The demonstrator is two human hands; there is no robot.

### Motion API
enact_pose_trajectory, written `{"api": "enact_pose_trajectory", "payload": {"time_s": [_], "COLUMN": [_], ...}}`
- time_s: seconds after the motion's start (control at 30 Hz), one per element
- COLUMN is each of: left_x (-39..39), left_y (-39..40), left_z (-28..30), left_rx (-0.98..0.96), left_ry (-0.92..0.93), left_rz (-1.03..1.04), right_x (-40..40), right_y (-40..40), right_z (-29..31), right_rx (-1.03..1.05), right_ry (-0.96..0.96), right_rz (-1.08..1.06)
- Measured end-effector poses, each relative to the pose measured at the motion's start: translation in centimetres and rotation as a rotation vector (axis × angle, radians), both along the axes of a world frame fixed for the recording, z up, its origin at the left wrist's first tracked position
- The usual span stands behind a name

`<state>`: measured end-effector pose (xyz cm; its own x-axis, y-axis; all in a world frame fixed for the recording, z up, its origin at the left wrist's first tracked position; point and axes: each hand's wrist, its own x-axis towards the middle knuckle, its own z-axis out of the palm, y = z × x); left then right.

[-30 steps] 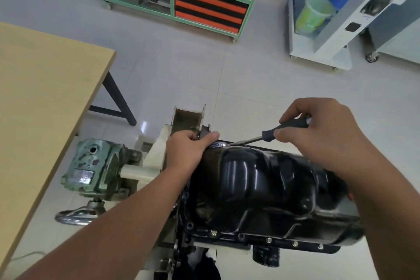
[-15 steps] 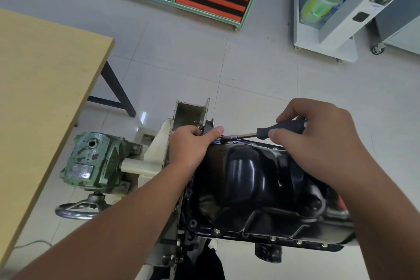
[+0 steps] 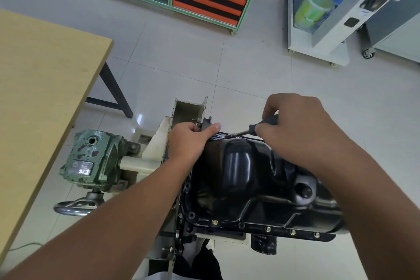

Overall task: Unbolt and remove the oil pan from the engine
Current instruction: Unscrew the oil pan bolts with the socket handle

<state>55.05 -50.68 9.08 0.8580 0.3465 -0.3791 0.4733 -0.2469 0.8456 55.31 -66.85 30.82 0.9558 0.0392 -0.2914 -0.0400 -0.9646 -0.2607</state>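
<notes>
A glossy black oil pan (image 3: pixel 241 179) faces up on the engine held in a stand. Several bolts (image 3: pixel 268 229) line its near flange. My left hand (image 3: pixel 189 141) grips the pan's far left corner, fingers curled over the edge and thumb along the rim. My right hand (image 3: pixel 300 129) holds a black-handled screwdriver (image 3: pixel 263 124). Its metal tip lies at the pan's far rim, just right of my left thumb. The far flange is mostly hidden behind my hands.
A green gearbox (image 3: pixel 95 159) with a metal handwheel (image 3: pixel 75 208) sits on the stand at the left. A wooden table (image 3: pixel 38 88) fills the left side. A green cabinet (image 3: pixel 204 0) and a white wheeled cart (image 3: pixel 318 52) stand across the tiled floor.
The screwdriver tip has slid left along the far rim toward my left thumb. My right hand followed it. My left hand keeps its grip on the corner.
</notes>
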Motion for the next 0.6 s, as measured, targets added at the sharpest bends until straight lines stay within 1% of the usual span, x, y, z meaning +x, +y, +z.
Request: {"api": "enact_pose_trajectory", "payload": {"time_s": [0.1,0.33,0.5,0.6], "left_x": [-0.1,0.1,0.2,0.3], "left_y": [0.0,0.1,0.0,0.0], "left_z": [0.1,0.4,0.2,0.1], "left_rx": [-0.002,0.032,0.02,0.024], "left_ry": [-0.006,-0.001,0.01,0.004], "left_rz": [-0.005,-0.014,-0.012,-0.016], "right_x": [0.0,-0.9,-1.1,-1.2], "right_y": [1.3,3.1,3.6,3.5], "right_z": [-0.2,-0.8,-1.3,-1.3], "right_rx": [-0.109,-0.159,-0.292,-0.331], "right_ry": [-0.071,-0.157,-0.278,-0.302], "right_rz": [0.038,0.094,0.132,0.146]}}
